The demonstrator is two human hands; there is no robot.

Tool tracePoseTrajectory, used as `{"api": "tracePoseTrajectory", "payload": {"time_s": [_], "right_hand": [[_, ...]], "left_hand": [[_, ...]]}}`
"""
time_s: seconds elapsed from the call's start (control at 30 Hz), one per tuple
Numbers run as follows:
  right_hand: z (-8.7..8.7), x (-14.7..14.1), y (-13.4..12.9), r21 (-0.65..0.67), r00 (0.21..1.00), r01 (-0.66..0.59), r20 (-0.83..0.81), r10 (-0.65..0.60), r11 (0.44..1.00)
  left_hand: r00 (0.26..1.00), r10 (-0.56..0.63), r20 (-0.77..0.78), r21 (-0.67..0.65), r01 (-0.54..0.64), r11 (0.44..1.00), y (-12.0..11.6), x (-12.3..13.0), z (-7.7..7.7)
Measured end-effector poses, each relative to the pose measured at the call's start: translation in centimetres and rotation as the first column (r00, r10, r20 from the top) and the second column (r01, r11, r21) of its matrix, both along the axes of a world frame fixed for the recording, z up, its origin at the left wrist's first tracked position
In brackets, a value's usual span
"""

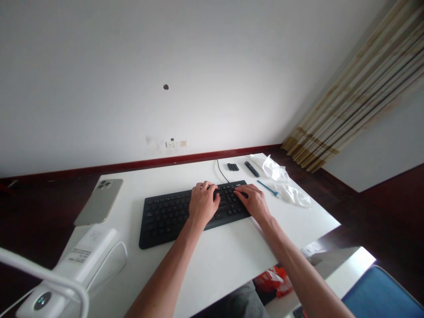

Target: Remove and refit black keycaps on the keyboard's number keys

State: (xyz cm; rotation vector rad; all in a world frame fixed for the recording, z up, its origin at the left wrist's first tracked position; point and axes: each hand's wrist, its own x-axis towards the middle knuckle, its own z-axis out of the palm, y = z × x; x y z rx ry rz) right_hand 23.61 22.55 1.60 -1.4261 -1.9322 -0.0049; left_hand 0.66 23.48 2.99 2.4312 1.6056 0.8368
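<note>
A black keyboard (pixel 170 214) lies at a slant on the white table, its cable running off the back. My left hand (pixel 202 201) rests palm down across its right-middle part, fingers apart and curved over the top rows, covering the keys below. At the right end, over the number pad, is my right hand (pixel 253 201). Its thumb and forefinger are pinched together at the upper keys; whatever sits between them is too small to make out. Behind the keyboard is a small group of black keycaps (pixel 233 167).
Right of the keyboard lie a thin blue tool (pixel 267 188), a black stick-shaped object (pixel 252 169) and a crumpled white plastic bag (pixel 286 183). On the left are a phone (pixel 101 201) and a white device (pixel 74 265) with a cable. A blue seat (pixel 384 293) stands lower right.
</note>
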Motion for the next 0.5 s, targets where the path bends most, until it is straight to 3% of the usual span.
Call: {"api": "tracePoseTrajectory", "payload": {"time_s": [0.3,0.5], "right_hand": [[0.7,-1.0,-0.3,-0.055,0.996,0.078,0.047,-0.075,0.995],[1.0,-1.1,-0.4,-0.067,0.996,0.008,0.091,-0.002,0.998]], "left_hand": [[1.0,0.003,-0.002,-0.003,-0.003,1.0,-0.1,0.0,0.1],[1.0,0.003,-0.01,-0.015,-0.003,1.0,-0.1,0.0,0.3]]}}
